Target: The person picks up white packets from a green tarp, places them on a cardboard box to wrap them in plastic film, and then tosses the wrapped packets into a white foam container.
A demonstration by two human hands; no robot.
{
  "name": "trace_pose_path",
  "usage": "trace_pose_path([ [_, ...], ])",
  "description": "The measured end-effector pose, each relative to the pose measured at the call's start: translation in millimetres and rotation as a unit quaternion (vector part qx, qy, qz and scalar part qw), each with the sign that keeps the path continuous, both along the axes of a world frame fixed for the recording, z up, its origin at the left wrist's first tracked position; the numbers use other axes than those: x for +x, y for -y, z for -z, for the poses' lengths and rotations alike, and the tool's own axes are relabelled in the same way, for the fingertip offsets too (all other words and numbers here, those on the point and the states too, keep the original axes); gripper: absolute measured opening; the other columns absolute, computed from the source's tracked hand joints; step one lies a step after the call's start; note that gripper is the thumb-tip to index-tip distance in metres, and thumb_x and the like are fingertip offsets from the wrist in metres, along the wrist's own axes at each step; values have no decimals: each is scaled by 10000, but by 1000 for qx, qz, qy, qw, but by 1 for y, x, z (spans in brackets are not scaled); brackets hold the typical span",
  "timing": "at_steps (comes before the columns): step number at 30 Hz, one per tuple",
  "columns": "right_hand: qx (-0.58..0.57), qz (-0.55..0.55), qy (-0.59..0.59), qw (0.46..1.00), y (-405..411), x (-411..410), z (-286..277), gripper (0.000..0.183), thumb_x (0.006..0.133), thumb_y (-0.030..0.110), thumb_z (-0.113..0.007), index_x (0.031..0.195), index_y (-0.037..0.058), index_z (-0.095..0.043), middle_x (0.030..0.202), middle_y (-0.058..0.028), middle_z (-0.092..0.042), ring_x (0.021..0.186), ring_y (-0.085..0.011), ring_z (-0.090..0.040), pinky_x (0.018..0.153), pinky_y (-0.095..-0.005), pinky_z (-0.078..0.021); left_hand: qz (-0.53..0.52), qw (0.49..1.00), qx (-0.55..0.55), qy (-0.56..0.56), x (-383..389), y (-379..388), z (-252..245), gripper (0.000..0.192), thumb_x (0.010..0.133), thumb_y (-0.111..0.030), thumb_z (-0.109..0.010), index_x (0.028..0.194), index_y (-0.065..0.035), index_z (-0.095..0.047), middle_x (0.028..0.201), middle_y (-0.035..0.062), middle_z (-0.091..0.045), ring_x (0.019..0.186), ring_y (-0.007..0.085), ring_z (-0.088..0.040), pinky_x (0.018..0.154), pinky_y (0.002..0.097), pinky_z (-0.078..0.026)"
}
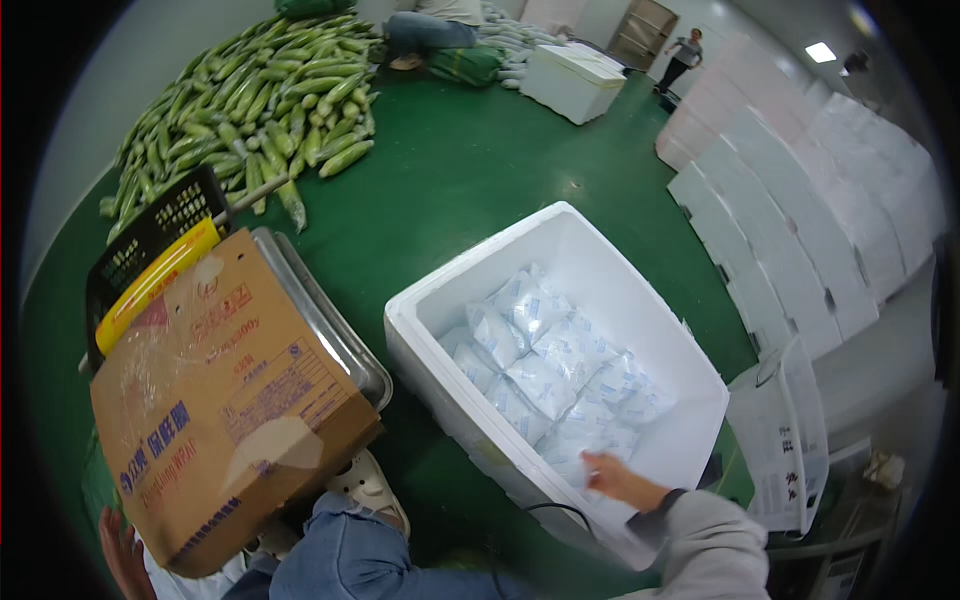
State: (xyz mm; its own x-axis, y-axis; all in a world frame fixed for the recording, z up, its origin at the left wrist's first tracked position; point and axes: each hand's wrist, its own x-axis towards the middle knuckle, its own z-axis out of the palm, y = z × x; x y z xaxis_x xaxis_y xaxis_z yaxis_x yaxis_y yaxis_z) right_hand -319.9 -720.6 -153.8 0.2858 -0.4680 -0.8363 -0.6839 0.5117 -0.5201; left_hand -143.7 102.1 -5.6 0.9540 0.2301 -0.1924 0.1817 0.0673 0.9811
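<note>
A large white foam box (480, 427) stands without a lid on the green floor. Clear plastic ice packs (551, 360) with blue print cover much of its bottom. My right hand (619, 480) reaches over the near side of the box, just above the packs at that end; its fingers are blurred, so a hold on a pack cannot be made out. At the lower left edge, my left hand (124, 547) is partly in view beside a brown cardboard carton (247, 405), its fingers apart. A yellow roll (157, 285) lies at the carton's far edge.
A metal tray (322, 315) and a black basket (161, 240) adjoin the carton. Wrapped green vegetables (262, 97) form a heap behind. A seated person (435, 30), a closed foam box (574, 79) and a standing person (684, 56) are farther off. Foam boxes (772, 225) and a white crate (780, 442) are right.
</note>
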Motion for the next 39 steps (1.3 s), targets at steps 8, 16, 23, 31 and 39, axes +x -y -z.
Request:
trace_pose_path([
  [8, -5, -656, -246, 714, -4, 78, -55, 416, 901, 366, -498, 1043, -1, -633, 855, -83, -664, 795, -146, -600, 766, -318, -456, -36, 991, 123, -51, -29, 105, -49, 332, 904, -237, -502, 1194, -75, -503, 1081, 33, -536, 847, 101, -550, 713, 244, -443],
  [16, -317, -649, 364, 588, -198, 300, -222, 158, 815, 123, -611, 913, -1, -603, 823, -105, -627, 761, -219, -615, 669, -311, -480, 123, 800, 583, 69, 36, 129, -25, 542, 721, -190, -682, 1213, -43, -508, 1301, 209, -407, 1205, 380, -391, 998, 415, -338],
  [23, -403, -636, 464, 467, -370, 410, -132, 329, 755, 174, -663, 1057, 67, -588, 956, -146, -561, 891, -317, -533, 792, -368, -431, 2, 799, 582, 151, 128, 122, 15, 392, 741, -187, -661, 1106, -78, -565, 1161, 144, -510, 1042, 357, -477, 869, 433, -395],
  [31, -292, -582, 516, 556, -400, 432, -135, 121, 863, 95, -523, 972, 42, -532, 930, -124, -588, 953, -283, -550, 796, -360, -435, -39, 756, 568, 323, 154, 77, 17, 145, 750, -27, -595, 858, -18, -499, 834, 131, -536, 804, 327, -531, 673, 400, -444],
  [39, -157, -604, 433, 650, -330, 313, -189, 117, 903, 76, -482, 995, 5, -491, 757, -50, -545, 647, -102, -527, 594, -239, -446, 191, 756, 597, 189, -26, 79, -18, 79, 702, -154, -617, 678, -99, -565, 756, 74, -580, 716, 261, -557, 604, 372, -449],
])
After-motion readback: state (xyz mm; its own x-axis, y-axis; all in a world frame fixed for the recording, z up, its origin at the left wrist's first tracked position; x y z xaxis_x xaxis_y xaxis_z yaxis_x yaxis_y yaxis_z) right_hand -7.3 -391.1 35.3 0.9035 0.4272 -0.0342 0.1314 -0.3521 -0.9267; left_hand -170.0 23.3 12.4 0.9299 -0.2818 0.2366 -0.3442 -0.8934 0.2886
